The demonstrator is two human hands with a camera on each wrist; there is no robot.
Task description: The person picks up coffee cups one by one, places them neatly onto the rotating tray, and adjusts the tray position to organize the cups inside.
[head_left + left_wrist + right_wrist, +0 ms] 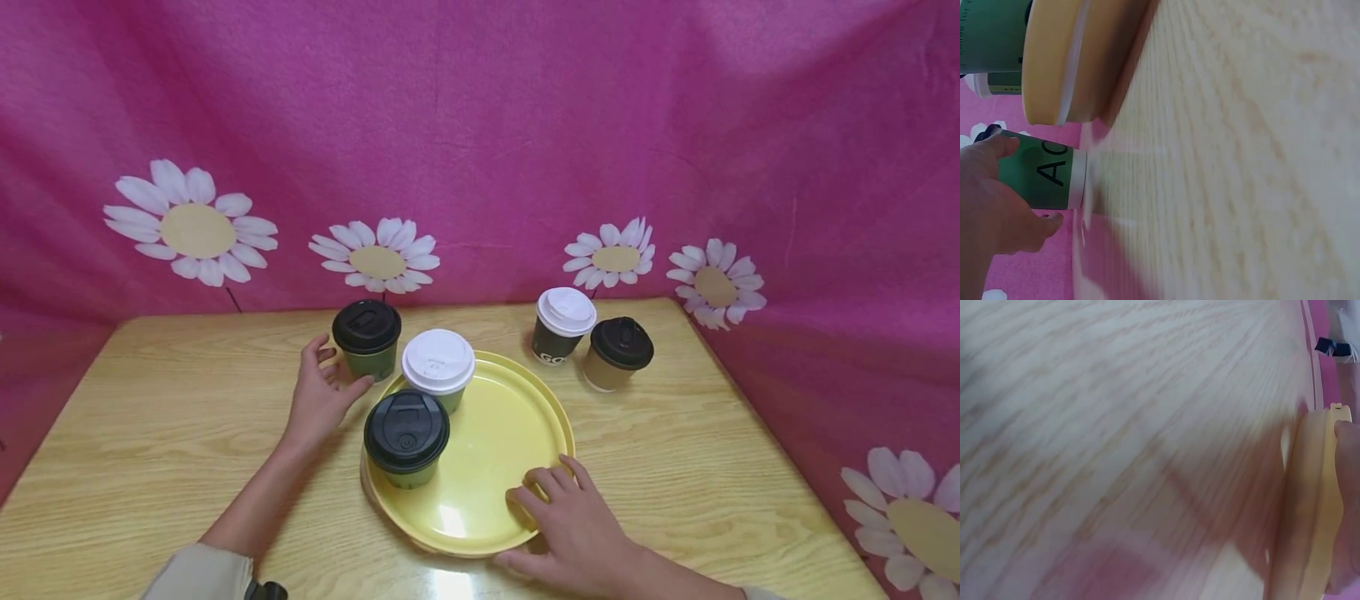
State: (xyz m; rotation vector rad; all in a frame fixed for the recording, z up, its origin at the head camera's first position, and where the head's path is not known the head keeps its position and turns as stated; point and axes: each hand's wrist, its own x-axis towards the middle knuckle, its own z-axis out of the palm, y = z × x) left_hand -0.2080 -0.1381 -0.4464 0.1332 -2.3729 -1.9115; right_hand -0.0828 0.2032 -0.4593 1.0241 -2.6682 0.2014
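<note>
In the head view, the left hand (318, 400), fingers spread, reaches round the black-lidded green cup (367, 342) just beyond the yellow tray's (495, 433) far left edge, while the right hand (581, 525) has fingers curled over the tray's near right rim (steadying it, I judge). The left wrist view shows thumb and fingers either side of that cup, contact unclear; the step seems to be grasping it, the next move calling for closing them. The right wrist view shows the right hand along the tray's rim.
</note>
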